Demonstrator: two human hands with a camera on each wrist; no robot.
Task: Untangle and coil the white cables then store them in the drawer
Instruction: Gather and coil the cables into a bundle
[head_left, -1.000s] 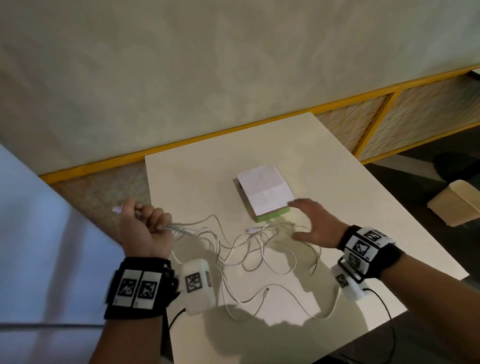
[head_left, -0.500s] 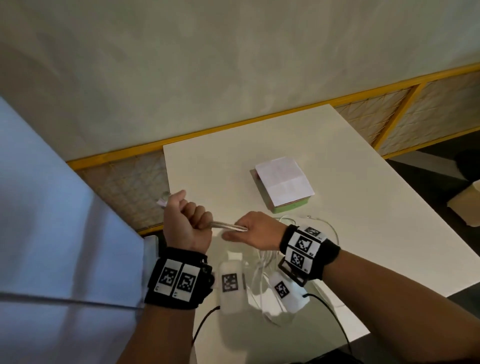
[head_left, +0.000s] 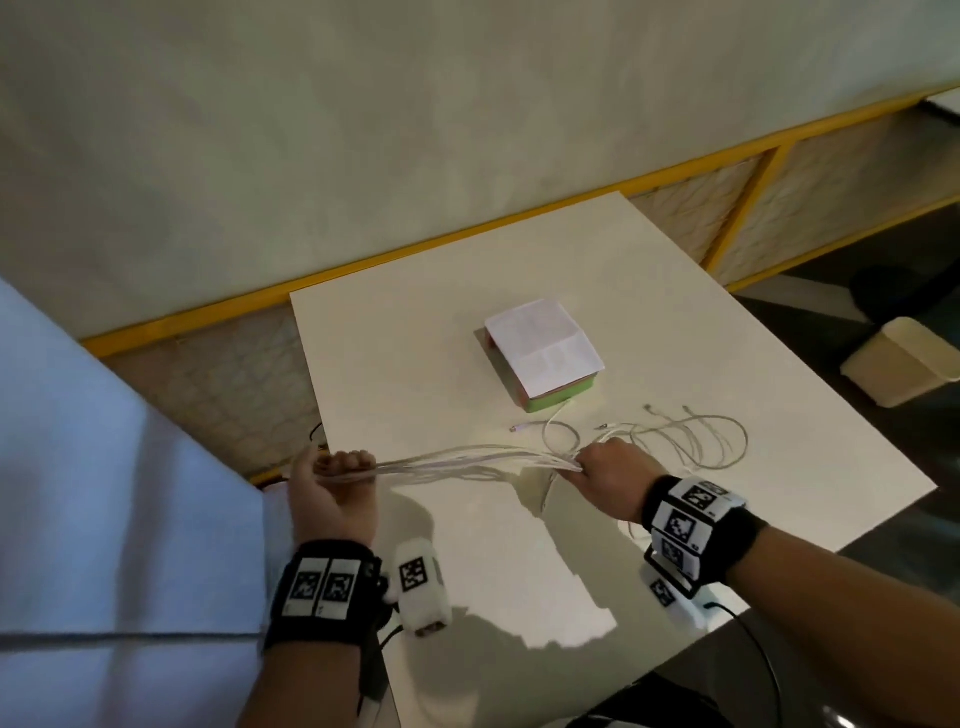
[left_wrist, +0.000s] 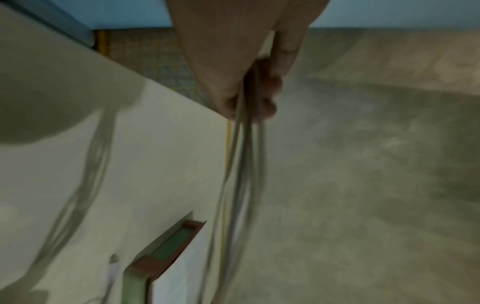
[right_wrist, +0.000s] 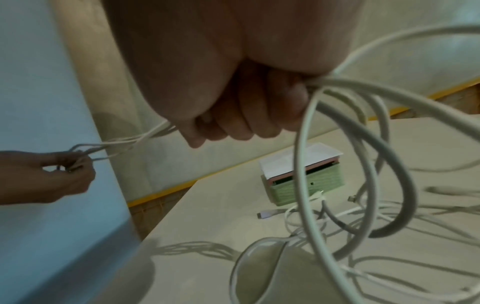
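Both hands grip the white cables (head_left: 467, 464), stretched taut between the left hand (head_left: 332, 488) and right hand (head_left: 610, 480) above the tabletop (head_left: 415, 364). Loose loops trail beside the green drawer box (head_left: 558, 397); its paper's print is unreadable.

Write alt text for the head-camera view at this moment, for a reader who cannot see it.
Two hands stretch a bundle of white cables above a white table: the left hand grips one end, the right hand grips farther along. Loose cable loops trail on the table past the right hand, near a small green drawer box topped with white paper.
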